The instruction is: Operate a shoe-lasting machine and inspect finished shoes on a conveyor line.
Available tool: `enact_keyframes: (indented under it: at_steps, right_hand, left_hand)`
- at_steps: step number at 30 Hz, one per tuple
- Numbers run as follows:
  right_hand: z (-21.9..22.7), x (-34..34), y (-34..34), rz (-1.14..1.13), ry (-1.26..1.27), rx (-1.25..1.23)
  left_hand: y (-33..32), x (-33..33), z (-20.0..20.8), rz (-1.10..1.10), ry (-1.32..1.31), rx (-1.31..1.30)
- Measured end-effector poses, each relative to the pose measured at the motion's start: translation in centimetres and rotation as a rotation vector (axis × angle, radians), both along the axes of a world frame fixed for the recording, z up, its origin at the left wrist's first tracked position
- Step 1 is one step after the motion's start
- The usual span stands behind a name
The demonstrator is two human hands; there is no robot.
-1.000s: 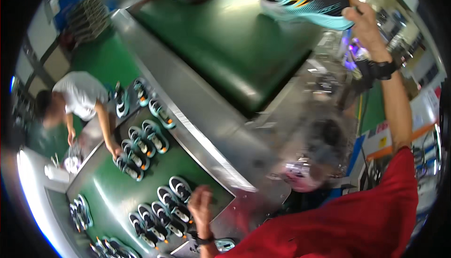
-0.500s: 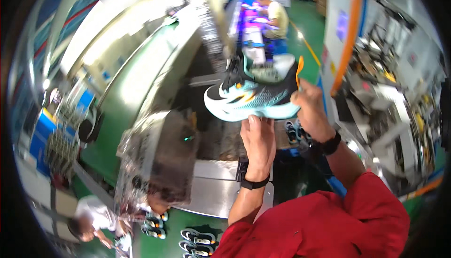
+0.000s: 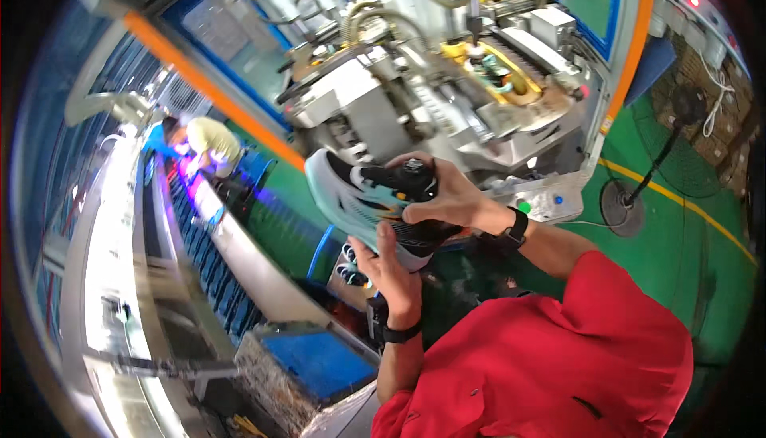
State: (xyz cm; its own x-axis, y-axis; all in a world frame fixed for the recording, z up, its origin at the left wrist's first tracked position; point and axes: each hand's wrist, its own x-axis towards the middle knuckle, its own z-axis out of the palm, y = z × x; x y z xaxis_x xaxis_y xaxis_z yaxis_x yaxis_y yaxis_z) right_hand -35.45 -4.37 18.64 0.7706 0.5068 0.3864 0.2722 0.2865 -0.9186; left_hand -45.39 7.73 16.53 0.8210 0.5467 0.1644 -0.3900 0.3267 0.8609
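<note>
Between my hands is a running shoe (image 3: 359, 207), black and pale mint with small orange marks. It is tilted on its side, its pale sole toward the left. My right hand (image 3: 447, 195) is closed round the upper near the tongue and collar, thumb pressed on the side. My left hand (image 3: 387, 274) supports the shoe from below, its thumb against the sole edge; the other fingers are partly hidden behind the shoe. Each wrist has a dark band.
Ahead stands a machine (image 3: 447, 103) with metal clamps and a yellow shoe-shaped fixture (image 3: 499, 75), framed by orange-edged posts. Its front has a green button (image 3: 523, 207). A conveyor line (image 3: 215, 254) runs at left, with a person (image 3: 211, 147) seated beside it. A standing fan (image 3: 630, 199) is at right.
My view has turned right, from the conveyor to the machine. The shoe has been tipped over, and my right hand has shifted from its heel to the collar area.
</note>
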Motion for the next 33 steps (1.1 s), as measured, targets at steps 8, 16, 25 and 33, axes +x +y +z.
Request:
enact_keyframes:
  at_steps: [8, 16, 25, 33]
  right_hand:
    - [-5.5, 7.4, -16.0, -0.547, 0.206, 0.018]
    - [-7.0, 10.2, -25.4, -0.955, 0.28, -0.01]
    - [-7.5, 12.3, -28.1, -1.234, 0.206, -0.237]
    - [-4.5, 32.5, -25.6, -1.081, 0.231, -0.825]
  left_hand:
    - [-10.1, 15.4, -4.8, -0.453, 0.164, 0.27]
    - [-9.5, 38.4, -11.7, -0.182, 0.486, 1.007]
    - [-10.7, 50.9, -19.4, -0.137, 0.704, 1.239]
    - [-4.7, 39.3, -12.1, -0.64, 0.598, -0.187]
